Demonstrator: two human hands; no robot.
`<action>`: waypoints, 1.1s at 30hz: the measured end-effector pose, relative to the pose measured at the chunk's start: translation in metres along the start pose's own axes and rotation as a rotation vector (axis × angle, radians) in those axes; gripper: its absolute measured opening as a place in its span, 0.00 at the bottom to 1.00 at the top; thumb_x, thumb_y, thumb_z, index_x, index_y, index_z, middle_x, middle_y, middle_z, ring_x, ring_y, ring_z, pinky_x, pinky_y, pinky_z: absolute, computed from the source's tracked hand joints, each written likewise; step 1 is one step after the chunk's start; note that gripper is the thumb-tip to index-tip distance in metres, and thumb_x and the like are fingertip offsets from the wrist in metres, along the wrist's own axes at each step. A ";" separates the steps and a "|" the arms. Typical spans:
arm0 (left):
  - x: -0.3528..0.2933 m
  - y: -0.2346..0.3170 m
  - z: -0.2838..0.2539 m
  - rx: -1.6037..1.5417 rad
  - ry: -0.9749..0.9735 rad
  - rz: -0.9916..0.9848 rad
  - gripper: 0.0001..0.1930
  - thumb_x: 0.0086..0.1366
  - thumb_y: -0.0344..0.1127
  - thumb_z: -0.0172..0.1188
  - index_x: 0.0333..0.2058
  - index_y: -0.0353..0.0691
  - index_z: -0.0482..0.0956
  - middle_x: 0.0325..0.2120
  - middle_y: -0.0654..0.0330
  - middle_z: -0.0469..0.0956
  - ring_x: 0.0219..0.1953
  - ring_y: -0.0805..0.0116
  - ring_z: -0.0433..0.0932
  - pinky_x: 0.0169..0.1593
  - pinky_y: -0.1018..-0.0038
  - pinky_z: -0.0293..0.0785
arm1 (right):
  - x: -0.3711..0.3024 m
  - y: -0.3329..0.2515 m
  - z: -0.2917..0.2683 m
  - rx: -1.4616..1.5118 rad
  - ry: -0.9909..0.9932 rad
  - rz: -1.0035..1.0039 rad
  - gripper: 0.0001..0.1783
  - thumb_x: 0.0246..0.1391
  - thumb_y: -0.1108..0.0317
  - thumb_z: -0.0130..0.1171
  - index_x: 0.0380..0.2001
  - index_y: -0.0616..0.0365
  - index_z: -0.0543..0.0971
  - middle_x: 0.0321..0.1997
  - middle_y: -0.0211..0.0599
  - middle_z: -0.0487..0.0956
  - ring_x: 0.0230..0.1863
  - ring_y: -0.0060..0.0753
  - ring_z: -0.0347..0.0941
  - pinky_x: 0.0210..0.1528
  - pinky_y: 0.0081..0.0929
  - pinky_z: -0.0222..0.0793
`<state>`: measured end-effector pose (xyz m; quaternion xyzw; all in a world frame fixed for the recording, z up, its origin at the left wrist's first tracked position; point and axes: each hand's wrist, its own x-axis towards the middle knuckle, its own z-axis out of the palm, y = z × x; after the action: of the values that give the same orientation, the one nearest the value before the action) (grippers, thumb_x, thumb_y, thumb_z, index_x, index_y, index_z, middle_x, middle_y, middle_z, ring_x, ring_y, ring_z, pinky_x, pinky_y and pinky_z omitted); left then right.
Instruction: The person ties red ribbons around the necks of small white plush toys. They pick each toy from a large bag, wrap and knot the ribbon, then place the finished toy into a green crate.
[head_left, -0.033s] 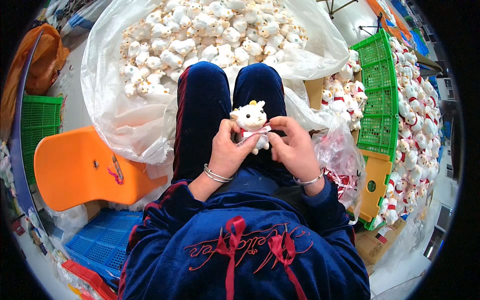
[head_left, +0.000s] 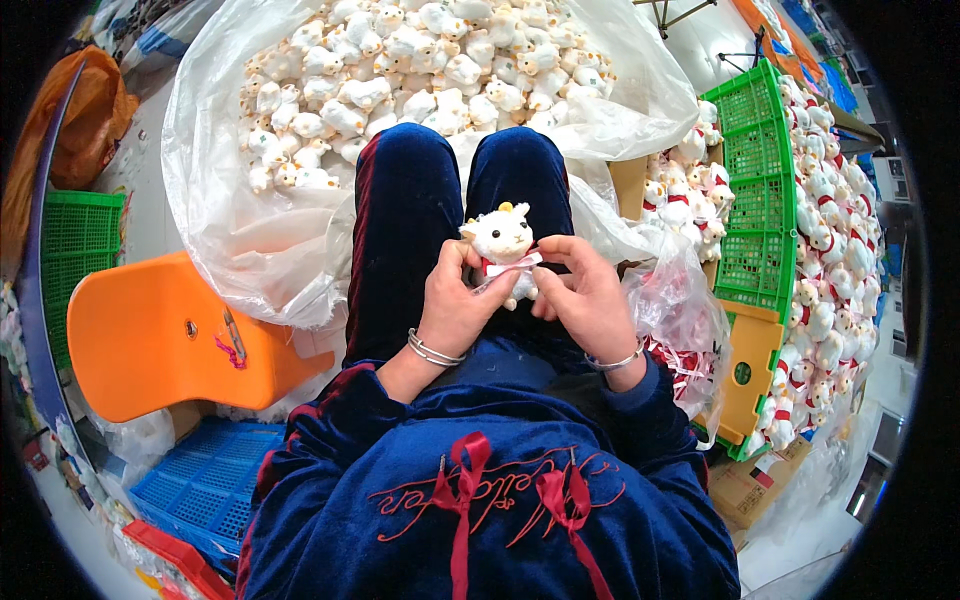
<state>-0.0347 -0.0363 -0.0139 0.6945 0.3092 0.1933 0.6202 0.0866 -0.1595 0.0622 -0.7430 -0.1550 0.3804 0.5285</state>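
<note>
A small white plush goat (head_left: 502, 232) with yellow horns and dark eyes sits upright between my hands, just above my lap and facing me. Around its neck runs a red band with a pale pink-white ribbon (head_left: 514, 264) across the front. My left hand (head_left: 452, 293) is closed on the plush goat's side, its thumb pressed to the ribbon. On the other side, my right hand (head_left: 583, 287) pinches the ribbon's right end between thumb and fingers. The fingertips partly cover the goat's body and the ribbon's ends.
Ahead, a large clear plastic bag (head_left: 240, 220) holds a heap of white plush toys (head_left: 400, 75). To the right are a bag of red ribbons (head_left: 690, 365), a green crate (head_left: 757, 190) and red-banded plush toys (head_left: 830, 260). An orange chair (head_left: 150, 335) and blue crate (head_left: 210, 485) stand left.
My right hand's lower fingers have shifted slightly near the ribbon's end. The plush goat and my left hand look almost the same.
</note>
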 end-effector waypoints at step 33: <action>0.007 -0.013 0.003 -0.275 -0.091 -0.186 0.09 0.63 0.31 0.66 0.28 0.31 0.78 0.40 0.53 0.81 0.39 0.69 0.81 0.42 0.73 0.77 | 0.024 0.035 0.027 -0.231 0.129 -0.311 0.08 0.66 0.69 0.59 0.34 0.63 0.78 0.23 0.38 0.80 0.24 0.24 0.76 0.29 0.27 0.70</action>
<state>-0.0296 -0.0333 -0.0282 0.5796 0.3144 0.1441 0.7379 0.0766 -0.1404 0.0169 -0.7885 -0.2764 0.2256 0.5010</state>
